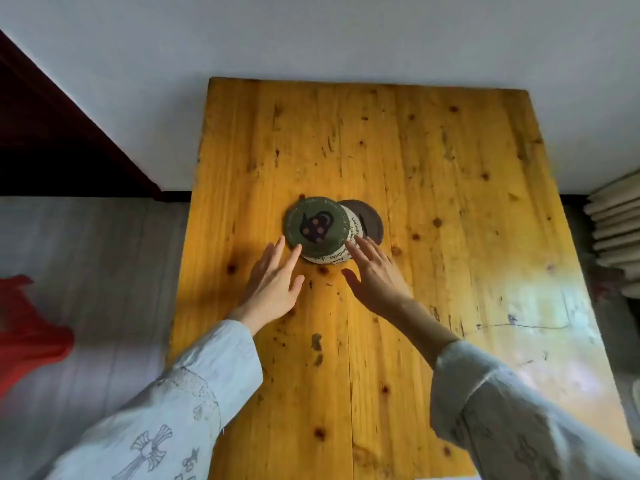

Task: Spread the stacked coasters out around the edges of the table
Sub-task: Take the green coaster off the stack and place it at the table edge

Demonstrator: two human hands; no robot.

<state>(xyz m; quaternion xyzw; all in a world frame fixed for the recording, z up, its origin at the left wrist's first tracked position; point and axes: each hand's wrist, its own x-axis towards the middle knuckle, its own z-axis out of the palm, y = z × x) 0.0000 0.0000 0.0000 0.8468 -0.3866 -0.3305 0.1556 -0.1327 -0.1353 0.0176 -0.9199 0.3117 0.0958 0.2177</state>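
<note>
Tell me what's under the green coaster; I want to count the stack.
Under the green coaster a white lettered coaster sticks out to the right, and a dark brown one shows beyond that. Anything hidden directly beneath the green one cannot be seen.

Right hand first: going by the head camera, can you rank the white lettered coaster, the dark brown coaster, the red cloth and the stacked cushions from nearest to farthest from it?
From the right hand:
1. White lettered coaster, under its fingertips.
2. Dark brown coaster, just beyond, at the bottom of the stack.
3. Stacked cushions, off the table's right side.
4. Red cloth, on the floor far left.
</note>
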